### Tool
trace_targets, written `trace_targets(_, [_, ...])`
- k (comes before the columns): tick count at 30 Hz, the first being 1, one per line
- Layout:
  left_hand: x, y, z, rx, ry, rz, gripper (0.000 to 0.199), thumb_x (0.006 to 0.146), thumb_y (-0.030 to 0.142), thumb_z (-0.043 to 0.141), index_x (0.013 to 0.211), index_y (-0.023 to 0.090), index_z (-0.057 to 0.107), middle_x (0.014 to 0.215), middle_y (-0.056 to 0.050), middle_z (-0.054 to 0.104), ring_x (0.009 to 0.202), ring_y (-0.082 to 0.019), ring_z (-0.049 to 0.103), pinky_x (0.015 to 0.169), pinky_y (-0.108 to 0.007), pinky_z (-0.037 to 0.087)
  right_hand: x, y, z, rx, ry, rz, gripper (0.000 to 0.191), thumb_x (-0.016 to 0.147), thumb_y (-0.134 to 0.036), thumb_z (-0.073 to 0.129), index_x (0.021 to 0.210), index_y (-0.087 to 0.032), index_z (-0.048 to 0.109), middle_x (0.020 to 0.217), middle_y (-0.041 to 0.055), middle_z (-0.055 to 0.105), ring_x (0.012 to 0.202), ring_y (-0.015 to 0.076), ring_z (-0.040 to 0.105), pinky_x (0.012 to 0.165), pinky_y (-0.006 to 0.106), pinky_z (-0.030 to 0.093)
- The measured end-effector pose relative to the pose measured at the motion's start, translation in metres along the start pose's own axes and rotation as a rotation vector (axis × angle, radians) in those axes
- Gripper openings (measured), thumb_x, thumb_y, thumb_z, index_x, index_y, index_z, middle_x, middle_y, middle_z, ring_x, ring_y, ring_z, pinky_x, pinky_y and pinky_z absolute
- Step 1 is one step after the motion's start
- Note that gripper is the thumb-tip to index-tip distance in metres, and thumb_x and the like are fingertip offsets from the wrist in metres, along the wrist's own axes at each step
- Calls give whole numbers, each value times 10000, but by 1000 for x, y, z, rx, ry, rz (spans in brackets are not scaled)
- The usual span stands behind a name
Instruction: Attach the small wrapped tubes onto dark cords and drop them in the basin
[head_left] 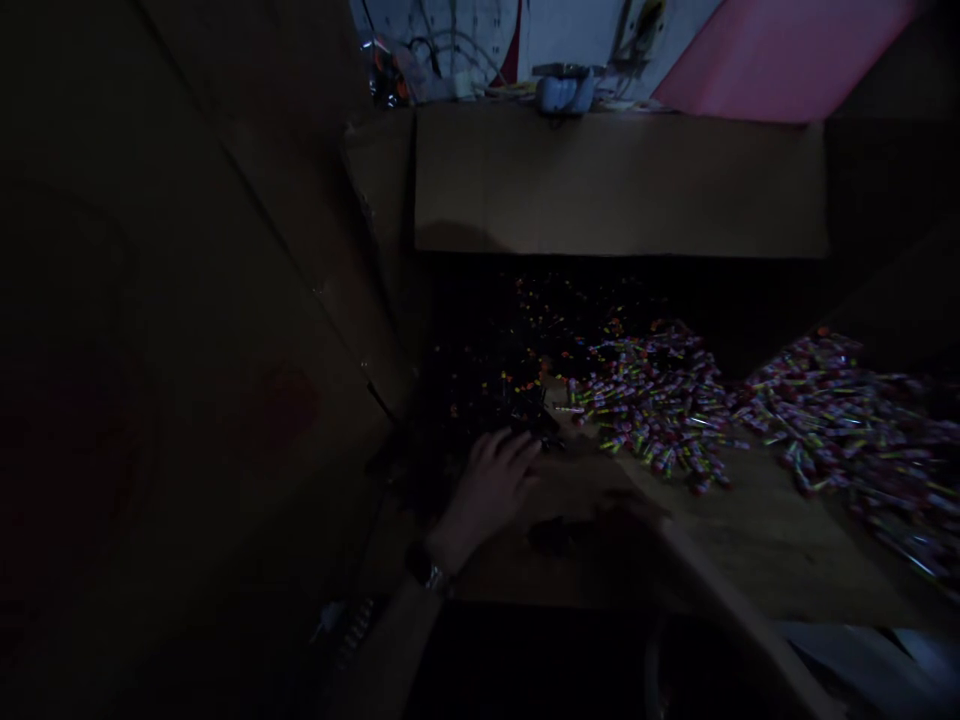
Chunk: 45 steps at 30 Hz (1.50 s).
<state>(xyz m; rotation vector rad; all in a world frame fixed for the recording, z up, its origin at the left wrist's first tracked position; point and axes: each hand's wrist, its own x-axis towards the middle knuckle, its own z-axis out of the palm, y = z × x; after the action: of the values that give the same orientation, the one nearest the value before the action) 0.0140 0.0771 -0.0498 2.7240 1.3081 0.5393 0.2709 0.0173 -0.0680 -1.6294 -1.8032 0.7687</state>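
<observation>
The picture is very dark. My left hand point(496, 478), with a watch point(426, 566) on its wrist, is over the near edge of a dark pile of small parts point(480, 400), its fingers spread a little apart. My right hand point(626, 508) lies in shadow low over the wooden table point(780, 540); its fingers are too dark to make out, and so is anything in them. Beyond it, a heap of small pink and yellow wrapped pieces point(660, 410) is spread on the table.
A second heap of the same pieces point(855, 430) is at the right. Behind the piles stands a cardboard panel point(622, 185), with a blue object point(562, 92) above it. Pink sheeting point(780, 60) hangs at the upper right. A dark board point(187, 300) fills the left side.
</observation>
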Motion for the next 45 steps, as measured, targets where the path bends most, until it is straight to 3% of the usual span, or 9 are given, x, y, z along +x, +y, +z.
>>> trace_targets(4, [29, -31, -6, 147, -83, 51, 501, 808, 56, 509, 1282, 218, 485, 1281, -68, 553, 1270, -286, 360, 1082, -566, 177, 1, 1, -14, -82, 41, 8, 225, 749, -335, 543, 869, -195, 672, 942, 112, 671, 811, 248, 645, 701, 338, 503])
trace_targets(8, [38, -30, -13, 13, 25, -3, 276, 839, 117, 532, 1092, 190, 615, 940, -64, 676, 1012, -237, 530, 998, -476, 324, -2, -17, -16, 35, 76, 89, 296, 788, -389, 563, 1007, -195, 615, 816, 68, 675, 694, 204, 628, 611, 285, 480])
trace_targets(12, [33, -9, -13, -593, 318, -452, 178, 741, 231, 692, 911, 200, 649, 901, -44, 678, 907, -222, 578, 859, -391, 428, -1, -48, 1, 384, 92, 168, 291, 752, -450, 639, 865, -185, 604, 717, 22, 645, 655, 168, 596, 593, 250, 473])
trace_targets(15, [27, 11, -13, -1283, 365, -746, 262, 664, 282, 745, 871, 173, 628, 846, -25, 674, 808, -180, 617, 765, -315, 477, 3, -69, 15, 597, 95, 228, 360, 723, -479, 677, 916, -180, 624, 773, 23, 666, 698, 169, 618, 618, 247, 481])
trace_targets(18, [22, 29, -21, -1685, 329, -844, 395, 569, 255, 802, 913, 164, 631, 838, -8, 675, 767, -146, 625, 720, -265, 493, 4, -85, 21, 661, 142, 232, 344, 712, -448, 704, 918, -179, 642, 829, 38, 684, 768, 179, 632, 678, 253, 485])
trace_targets(21, [18, 39, -34, -1755, 370, -910, 461, 522, 213, 827, 939, 172, 634, 834, 8, 678, 746, -127, 628, 681, -237, 507, -1, -99, 20, 679, 255, 212, 283, 721, -404, 704, 887, -180, 655, 826, 37, 694, 774, 176, 634, 709, 256, 484])
trace_targets(31, [12, 48, -45, -1734, 373, -701, 386, 568, 247, 812, 846, 172, 556, 811, -21, 702, 769, -203, 673, 635, -319, 565, -16, -122, 15, 673, 460, 191, 189, 733, -332, 699, 865, -200, 675, 775, 17, 704, 728, 147, 640, 699, 227, 498])
trace_targets(39, [5, 43, -51, -1726, 302, -526, 267, 600, 212, 783, 740, 177, 557, 757, -11, 698, 797, -201, 674, 728, -323, 540, -19, -117, 11, 746, 244, 310, 304, 702, -466, 707, 781, -183, 629, 741, 33, 654, 708, 162, 615, 662, 235, 496])
trace_targets(45, [2, 40, -57, -1803, 213, -441, 290, 585, 240, 803, 706, 184, 545, 676, 3, 680, 685, -182, 661, 644, -294, 519, -33, -119, 13, 738, 163, 330, 286, 698, -467, 713, 775, -201, 646, 754, 22, 672, 732, 168, 635, 671, 229, 503])
